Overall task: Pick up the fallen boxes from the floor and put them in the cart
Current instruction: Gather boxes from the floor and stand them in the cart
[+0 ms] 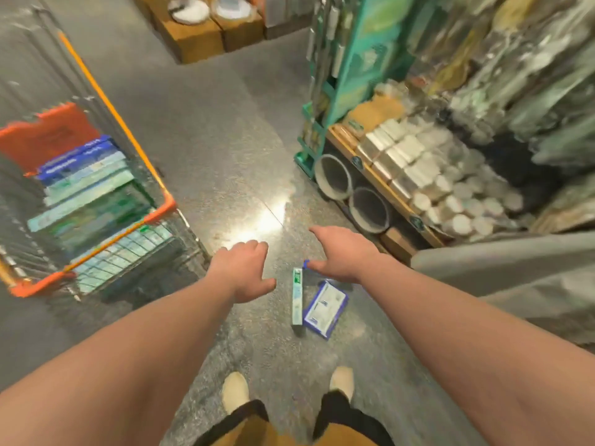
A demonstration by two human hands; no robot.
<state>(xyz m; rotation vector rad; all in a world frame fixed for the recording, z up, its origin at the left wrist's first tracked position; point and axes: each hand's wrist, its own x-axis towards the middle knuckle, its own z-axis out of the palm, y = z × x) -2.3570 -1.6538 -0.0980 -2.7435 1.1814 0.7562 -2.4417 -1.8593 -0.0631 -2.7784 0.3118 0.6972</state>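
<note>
Partly done, head view: your cart [161, 210], at left, already carries stacked boxes [87, 194]. Two are left on the floor [225, 156] ahead of your feet: green box [297, 297], long and narrow, just beside blue box [325, 309], flat and white-faced. Left grip [241, 268] and right grip [341, 255] hover near them, fingers spread, holding nothing.

We stand on a speckled grey floor [225, 140], polished, with a bright patch of light reflected at the centre. At right a wooden shelf [380, 185] carries pale packs and tubs [450, 201], with two round grey pipes [335, 177] beneath it. A teal display stand [357, 59] rises above, and brown crates [196, 37] sit at the top.
</note>
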